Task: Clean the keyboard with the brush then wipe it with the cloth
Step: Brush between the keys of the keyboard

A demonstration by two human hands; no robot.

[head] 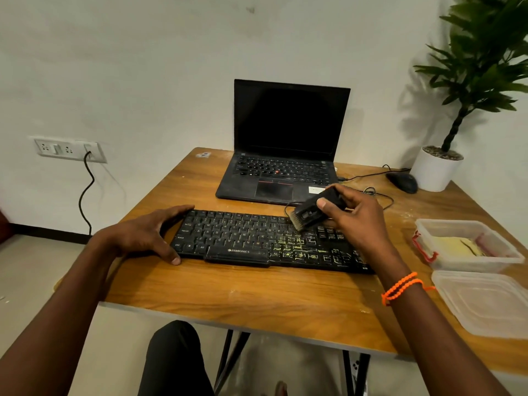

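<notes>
A black keyboard (243,238) lies across the middle of the wooden table (257,290), with pale dusty streaks between the keys on its right half. My right hand (354,215) grips a black brush (310,211), whose pale bristles touch the keys at the keyboard's upper right part. My left hand (148,232) clasps the keyboard's left end, thumb at the front edge and fingers over the back corner. A yellowish cloth (463,246) lies folded inside a clear plastic box (445,261) at the right of the table.
An open black laptop (283,167) stands behind the keyboard. A black mouse (405,182) and a potted plant (437,167) sit at the back right. The box's clear lid (485,304) lies at the front right edge. A cable hangs from a wall socket (71,150) at the left.
</notes>
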